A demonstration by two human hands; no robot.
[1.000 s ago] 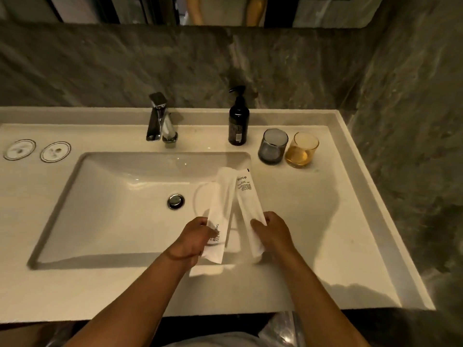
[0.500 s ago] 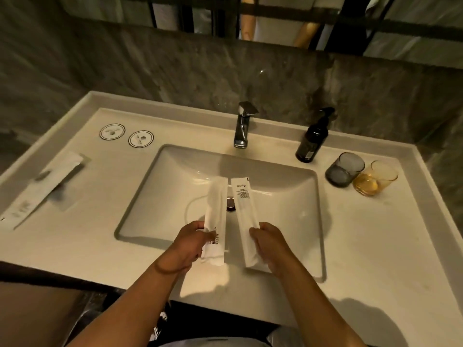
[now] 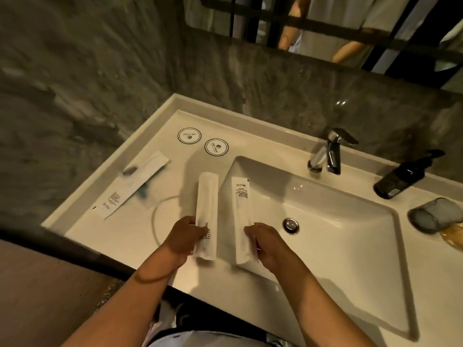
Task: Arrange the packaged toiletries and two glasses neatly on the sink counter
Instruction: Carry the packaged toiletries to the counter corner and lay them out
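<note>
Step in hand: carrying two sachets to a set-down place. The left hand (image 3: 184, 237) has its fingers closed on the lower end of the sachet printed "TEETH" (image 3: 207, 216). The right hand (image 3: 266, 242) has its fingers closed on the lower end of the second sachet (image 3: 241, 216). Both sachets are held above the bench (image 3: 140, 229), over the left rim of the basin (image 3: 338, 221).

Next move, as judged: lower both sachets onto the left part of the bench, parallel to each other.

A third sachet (image 3: 132, 184) lies along the left edge of the bench. Two round coasters (image 3: 203, 141) lie near the back left corner. The grey glass (image 3: 434, 216) and amber glass (image 3: 453, 235) stand at the right, beside the pump bottle (image 3: 400, 179) and the tap (image 3: 330, 154). Nothing blocks the set-down area.
</note>
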